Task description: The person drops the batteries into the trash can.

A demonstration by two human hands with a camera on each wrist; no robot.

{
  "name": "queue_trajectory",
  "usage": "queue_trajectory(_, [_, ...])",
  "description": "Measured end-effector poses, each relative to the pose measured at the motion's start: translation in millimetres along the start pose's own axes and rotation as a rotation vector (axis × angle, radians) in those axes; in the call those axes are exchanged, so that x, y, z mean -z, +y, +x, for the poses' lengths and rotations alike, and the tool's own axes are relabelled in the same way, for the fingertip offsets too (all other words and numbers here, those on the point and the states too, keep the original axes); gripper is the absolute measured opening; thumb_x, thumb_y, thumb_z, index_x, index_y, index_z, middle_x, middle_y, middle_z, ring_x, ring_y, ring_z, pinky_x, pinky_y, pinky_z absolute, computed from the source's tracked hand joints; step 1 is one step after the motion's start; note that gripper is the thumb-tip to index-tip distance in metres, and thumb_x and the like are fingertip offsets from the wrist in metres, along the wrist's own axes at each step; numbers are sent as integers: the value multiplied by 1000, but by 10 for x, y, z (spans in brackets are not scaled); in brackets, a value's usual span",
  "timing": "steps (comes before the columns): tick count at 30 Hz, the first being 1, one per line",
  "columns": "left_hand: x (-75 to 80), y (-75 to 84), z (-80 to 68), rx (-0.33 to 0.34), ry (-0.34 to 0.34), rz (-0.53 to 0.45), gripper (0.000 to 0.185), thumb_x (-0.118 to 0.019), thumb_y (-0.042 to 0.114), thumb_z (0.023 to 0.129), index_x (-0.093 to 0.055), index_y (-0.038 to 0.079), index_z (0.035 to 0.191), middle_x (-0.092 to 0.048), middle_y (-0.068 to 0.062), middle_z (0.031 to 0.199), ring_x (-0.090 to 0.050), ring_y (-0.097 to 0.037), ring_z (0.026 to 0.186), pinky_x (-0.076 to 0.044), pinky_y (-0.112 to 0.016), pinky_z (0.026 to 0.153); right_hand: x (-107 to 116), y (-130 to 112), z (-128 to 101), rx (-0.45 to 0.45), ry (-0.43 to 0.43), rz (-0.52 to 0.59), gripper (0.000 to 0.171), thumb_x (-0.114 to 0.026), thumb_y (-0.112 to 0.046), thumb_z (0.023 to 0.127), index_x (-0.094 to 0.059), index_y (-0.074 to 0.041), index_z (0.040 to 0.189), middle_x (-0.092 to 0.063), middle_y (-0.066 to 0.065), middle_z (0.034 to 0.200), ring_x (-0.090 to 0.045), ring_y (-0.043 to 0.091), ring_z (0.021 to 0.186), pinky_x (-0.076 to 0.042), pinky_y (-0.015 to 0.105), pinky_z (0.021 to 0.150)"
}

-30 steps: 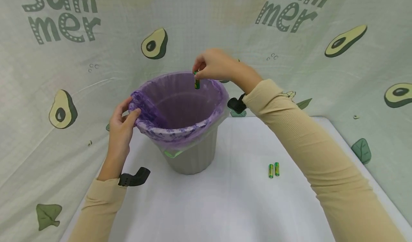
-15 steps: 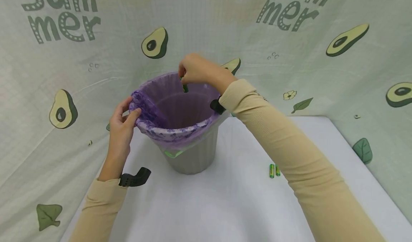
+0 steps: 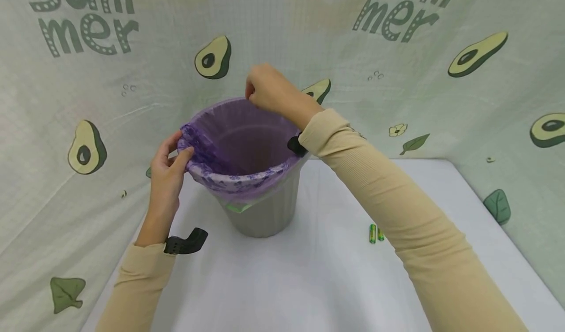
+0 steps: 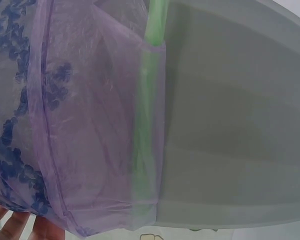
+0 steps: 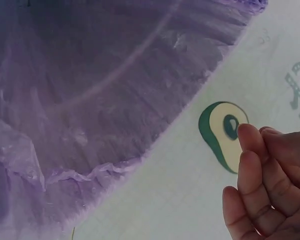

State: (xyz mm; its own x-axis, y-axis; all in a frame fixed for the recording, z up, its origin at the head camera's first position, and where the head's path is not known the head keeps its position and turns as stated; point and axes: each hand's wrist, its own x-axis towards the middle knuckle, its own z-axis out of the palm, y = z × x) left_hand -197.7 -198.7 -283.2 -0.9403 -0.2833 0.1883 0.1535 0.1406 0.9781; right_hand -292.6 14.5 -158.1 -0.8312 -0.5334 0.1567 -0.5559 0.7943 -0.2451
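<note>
Two hands at a lined bin

Left hand [image 3: 166,167] pinches the purple bag [image 3: 207,155] at the gray bin [image 3: 265,214] rim, steadying it. Right hand [image 3: 271,91] hovers above the opening, fingers [image 5: 255,170] loosely curled, empty. Two green batteries [image 3: 375,233] lie on the white table [image 3: 309,283], well apart.

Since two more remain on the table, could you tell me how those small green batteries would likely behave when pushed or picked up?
The batteries are round and lying flat, so a nudge would probably roll them. They look rigid and smooth, possibly slippery to pinch.

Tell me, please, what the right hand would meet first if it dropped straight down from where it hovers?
Probably the purple bag lining the bin: the right hand hovers above its far rim, though depth is unclear.
</note>
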Motion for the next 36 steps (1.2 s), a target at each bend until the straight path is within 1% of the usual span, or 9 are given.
queue_trajectory(3, [-2, -5, -4, 6, 3, -3, 49, -57, 19, 90, -45, 16, 138, -46, 7, 117, -53, -4, 89, -46, -11, 69, -1, 41, -27, -4, 1, 23, 27, -47, -2, 88, -70, -2, 104, -67, 10, 107, -61, 21, 97, -49, 30, 84])
queue_trajectory(10, [-3, -5, -5, 2, 3, 13, 49, -57, 20, 91, -45, 17, 138, -46, 6, 119, -53, -4, 91, -45, -11, 70, 50, 114, -136, -18, 1, 91, 24, -48, -6, 91, -68, -2, 103, -67, 10, 99, -62, 19, 86, -50, 29, 79])
queue_trajectory(13, [2, -5, -6, 6, 6, 11, 49, -57, 20, 91, -45, 17, 138, -46, 6, 119, -52, -3, 91, -45, -11, 69, 91, 165, -206, -34, 5, 139, 24, -47, -7, 92, -68, -2, 103, -67, 11, 99, -62, 20, 83, -50, 29, 76])
queue_trajectory(18, [3, 0, 3, -5, 5, -8, 49, -57, 20, 91, -45, 16, 138, -46, 6, 119, -53, -4, 90, -45, -11, 69, 160, 296, -372, -53, 41, 197, 23, -47, -8, 92, -67, -2, 103, -67, 14, 96, -61, 22, 84, -47, 29, 75])
queue_trajectory(22, [-4, -1, 5, -5, 5, -10, 49, -57, 19, 90, -45, 16, 138, -46, 6, 119, -53, -4, 89, -45, -11, 68, 182, 411, -570, -70, 82, 220, 22, -48, -8, 91, -66, -2, 101, -68, 15, 92, -60, 22, 83, -46, 29, 72])
queue_trajectory(25, [-12, -2, 5, -9, 8, -9, 49, -57, 19, 91, -45, 16, 138, -46, 5, 120, -53, -4, 89, -45, -11, 68, 165, 507, -748, -79, 114, 240, 21, -49, -7, 90, -67, -2, 100, -67, 14, 91, -61, 21, 83, -44, 29, 72])
queue_trajectory(29, [-23, -3, 5, -11, 6, -11, 48, -57, 19, 91, -46, 16, 137, -46, 4, 120, -53, -4, 90, -46, -11, 69, 109, 636, -1015, -86, 154, 232, 17, -54, -7, 91, -67, -1, 100, -66, 15, 93, -59, 22, 86, -44, 33, 76])
queue_trajectory(33, [-19, -11, 6, -4, 3, -17, 49, -57, 19, 91, -45, 15, 138, -46, 5, 119, -53, -4, 90, -46, -11, 69, 34, 754, -1290, -92, 191, 211, 16, -55, -11, 92, -67, -2, 98, -65, 13, 96, -56, 23, 87, -43, 36, 76])
queue_trajectory(36, [-9, -16, 6, 3, 4, -19, 49, -57, 20, 91, -45, 16, 138, -45, 6, 119, -52, -3, 91, -46, -10, 69, -43, 841, -1481, -93, 219, 214, 15, -57, -12, 91, -67, -3, 96, -64, 12, 97, -56, 23, 87, -44, 38, 77])
